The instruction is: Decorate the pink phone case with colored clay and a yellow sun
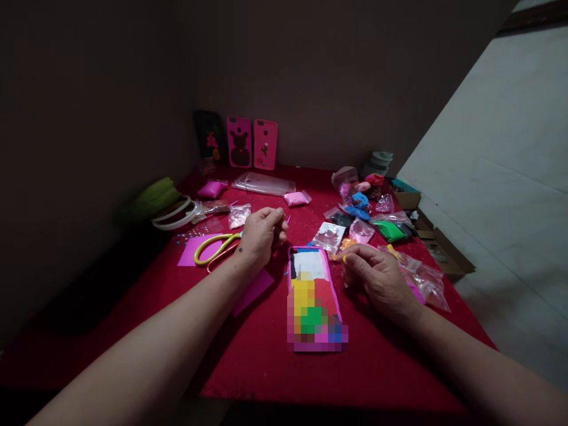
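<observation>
A phone case (309, 264) with a pink rim lies upright before me, covered in patches of white, black, blue, red and yellow clay. Its lower part is blurred out. To the right of the case, my right hand (377, 278) is closed, with a small bit of yellow clay (345, 258) pinched at the fingertips. My left hand (265, 234) hovers above the case's upper left, its thumb and forefinger pressed together; whatever they may hold is too small to make out. Beside my left wrist lie yellow-and-red handled scissors (213, 245).
Bags of coloured clay (388, 229) crowd the right side of the red cloth (261, 367). Pink paper sheets (186, 251) lie left. Behind are clear phone cases (264, 183) and decorated cases (239, 142) against the wall. White rings (173, 216) and cardboard boxes (444, 248) flank the table.
</observation>
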{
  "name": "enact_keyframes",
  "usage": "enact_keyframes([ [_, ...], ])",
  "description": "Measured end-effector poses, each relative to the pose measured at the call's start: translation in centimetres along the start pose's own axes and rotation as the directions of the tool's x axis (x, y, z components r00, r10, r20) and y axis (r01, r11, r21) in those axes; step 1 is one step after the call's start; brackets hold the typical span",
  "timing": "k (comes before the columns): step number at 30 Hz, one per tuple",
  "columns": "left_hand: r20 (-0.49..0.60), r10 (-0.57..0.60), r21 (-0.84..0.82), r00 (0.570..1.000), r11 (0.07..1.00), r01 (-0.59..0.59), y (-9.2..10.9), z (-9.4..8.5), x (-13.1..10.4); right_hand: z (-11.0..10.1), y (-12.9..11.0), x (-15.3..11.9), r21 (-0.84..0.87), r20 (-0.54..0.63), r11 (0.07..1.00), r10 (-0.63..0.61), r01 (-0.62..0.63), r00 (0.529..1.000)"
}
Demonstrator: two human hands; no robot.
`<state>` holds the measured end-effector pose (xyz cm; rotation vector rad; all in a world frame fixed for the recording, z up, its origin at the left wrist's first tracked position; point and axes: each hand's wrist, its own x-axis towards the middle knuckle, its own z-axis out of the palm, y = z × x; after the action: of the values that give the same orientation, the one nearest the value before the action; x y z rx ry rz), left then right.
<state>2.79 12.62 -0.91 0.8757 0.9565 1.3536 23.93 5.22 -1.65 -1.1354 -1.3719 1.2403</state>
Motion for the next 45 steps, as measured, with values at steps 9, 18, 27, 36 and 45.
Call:
enact_keyframes([
  [9,-0.012,0.002,0.004,1.0,1.0,-0.002,-0.02,0.01,0.07,0.01,0.41,-0.04,0.079,0.028,0.997,0.007,-0.009,1.0],
  [18,-0.008,-0.009,0.013,1.0,1.0,0.009,-0.09,0.01,0.11,-0.06,0.06,-0.26,0.011,0.079,0.996,-0.085,0.084,0.993],
  [27,-0.015,0.013,0.028,1.0,1.0,-0.012,-0.27,0.01,0.25,-0.14,0.61,-0.21,-0.009,0.092,0.994,-0.109,0.11,0.99],
  [36,-0.014,0.015,0.039,1.0,0.999,-0.015,-0.22,0.11,0.26,0.43,0.07,0.05,0.09,0.032,0.983,-0.165,0.162,0.986],
  [45,-0.018,0.003,0.041,1.0,0.999,-0.002,-0.21,0.09,0.23,-0.03,0.0,-0.39,-0.015,0.069,0.998,-0.066,0.067,0.995],
])
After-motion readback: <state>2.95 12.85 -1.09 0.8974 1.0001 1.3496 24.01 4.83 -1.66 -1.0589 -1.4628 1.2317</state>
